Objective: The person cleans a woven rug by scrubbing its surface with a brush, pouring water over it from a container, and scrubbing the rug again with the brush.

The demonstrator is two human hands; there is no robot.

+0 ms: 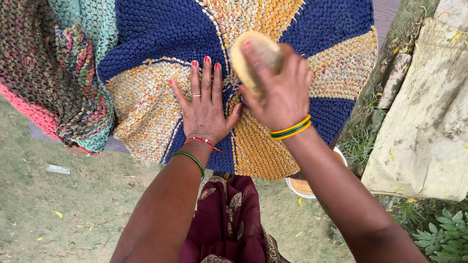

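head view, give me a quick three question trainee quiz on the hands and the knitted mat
1. True or false: the left hand lies flat, fingers spread, on the blue and yellow knitted mat.
2. What does the right hand grip?
A. scissors
B. a tan oval brush
C. a ball of yarn
3. Fill in: the white bowl on the ground shows under the ___ forearm.

Key: 1 true; 2 B; 3 right.
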